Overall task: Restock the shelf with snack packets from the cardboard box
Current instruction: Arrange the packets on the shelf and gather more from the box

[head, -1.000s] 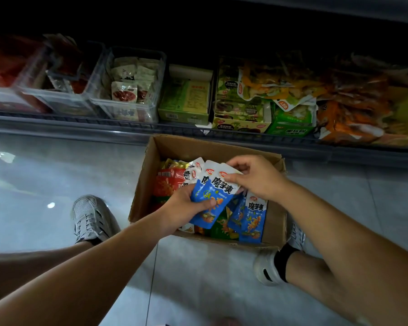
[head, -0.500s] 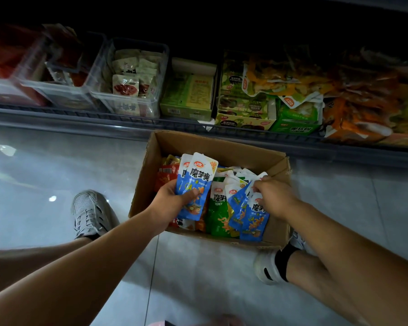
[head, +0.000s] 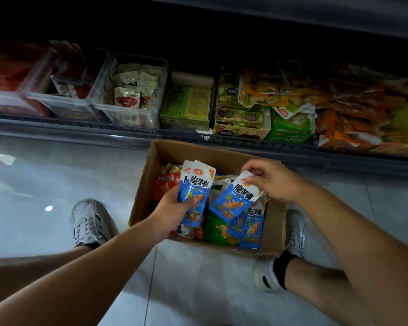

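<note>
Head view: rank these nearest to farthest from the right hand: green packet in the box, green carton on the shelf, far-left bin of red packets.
1. green packet, in the box under the right hand.
2. green carton, on the shelf beyond the box.
3. bin of red packets, shelf's far left.

Dim, shadowed shelf [head: 198,135]; glossy floor glare [head: 48,208]

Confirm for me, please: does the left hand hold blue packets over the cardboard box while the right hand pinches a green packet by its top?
Not quite. The head view shows the right hand pinching a blue packet by its top, not a green one. The left hand does hold blue packets over the cardboard box.
</note>
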